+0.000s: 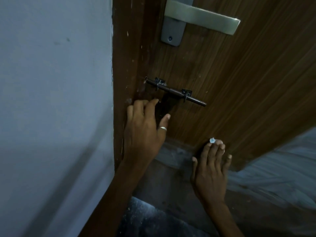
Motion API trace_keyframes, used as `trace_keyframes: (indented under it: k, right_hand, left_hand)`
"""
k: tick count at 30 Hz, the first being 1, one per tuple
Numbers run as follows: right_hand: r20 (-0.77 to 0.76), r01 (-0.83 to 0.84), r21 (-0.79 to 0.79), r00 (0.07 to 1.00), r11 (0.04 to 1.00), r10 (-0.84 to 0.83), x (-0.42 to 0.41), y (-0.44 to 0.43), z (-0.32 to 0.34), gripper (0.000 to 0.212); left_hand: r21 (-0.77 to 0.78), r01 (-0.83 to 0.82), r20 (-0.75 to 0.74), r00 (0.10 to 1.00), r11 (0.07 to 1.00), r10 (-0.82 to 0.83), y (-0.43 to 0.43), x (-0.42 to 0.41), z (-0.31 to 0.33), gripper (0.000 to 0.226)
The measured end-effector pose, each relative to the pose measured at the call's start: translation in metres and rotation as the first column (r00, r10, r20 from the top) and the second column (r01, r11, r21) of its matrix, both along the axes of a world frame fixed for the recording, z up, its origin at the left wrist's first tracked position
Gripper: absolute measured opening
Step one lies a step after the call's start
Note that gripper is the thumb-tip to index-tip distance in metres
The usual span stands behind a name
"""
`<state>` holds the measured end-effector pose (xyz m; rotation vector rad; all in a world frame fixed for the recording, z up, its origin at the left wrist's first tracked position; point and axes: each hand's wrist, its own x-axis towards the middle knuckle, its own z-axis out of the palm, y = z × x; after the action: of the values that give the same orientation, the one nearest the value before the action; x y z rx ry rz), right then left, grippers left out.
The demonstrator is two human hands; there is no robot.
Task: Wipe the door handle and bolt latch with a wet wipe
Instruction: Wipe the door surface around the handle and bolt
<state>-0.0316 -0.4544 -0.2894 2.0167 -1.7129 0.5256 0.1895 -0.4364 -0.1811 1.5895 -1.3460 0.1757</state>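
1. Fingers of our left hand (143, 132) spread open against the brown door (239, 82) and its frame (126, 57), just below the bolt latch (176, 91).
2. Our right hand (212, 170) pinches a small wad of wet wipe (212, 140) at its fingertips, near the door's lower edge.
3. Above the latch, we see the silver lever handle (201, 16), untouched and well apart from both hands.

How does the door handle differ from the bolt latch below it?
The door handle is a broad, flat, pale silver lever; the bolt latch is a thin, dark brown rod. The handle sits high on the door; the latch sits lower, nearer the left hand. Both are metal and untouched now.
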Motion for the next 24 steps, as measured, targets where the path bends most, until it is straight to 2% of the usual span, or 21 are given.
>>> trace_keyframes:
  k: [4,8,10,12,18,24]
  right_hand:
    - [-0.057,-0.169,-0.004,0.984,0.986,0.168,0.052,-0.013,-0.011,0.063]
    - [-0.119,-0.393,0.076,0.909,0.916,0.400,0.122,-0.030,-0.022,0.065]
    - [-0.151,-0.456,0.128,0.869,0.881,0.471,0.148,-0.039,-0.022,0.069]
    - [-0.182,-0.475,0.151,0.849,0.867,0.497,0.156,-0.042,-0.020,0.064]
    - [-0.302,-0.509,0.047,0.813,0.860,0.498,0.100,-0.036,-0.014,0.057]
    - [-0.351,-0.425,-0.031,0.852,0.905,0.388,0.004,-0.018,0.007,0.057]
  left_hand:
    - [0.012,0.031,0.009,0.999,0.999,-0.031,-0.003,0.001,0.012,0.037]
    - [0.005,0.000,-0.039,0.999,1.000,0.000,0.015,0.018,0.018,0.035]
    - [-0.014,-0.053,-0.047,0.998,0.998,0.052,0.027,0.029,0.017,0.031]
    - [-0.053,-0.071,-0.038,0.997,0.996,0.069,0.038,0.037,0.015,0.027]
    - [-0.026,-0.024,-0.014,1.000,0.999,0.024,0.038,0.040,0.003,0.025]
    - [0.032,0.120,-0.151,0.982,0.992,-0.114,0.023,0.024,-0.019,0.028]
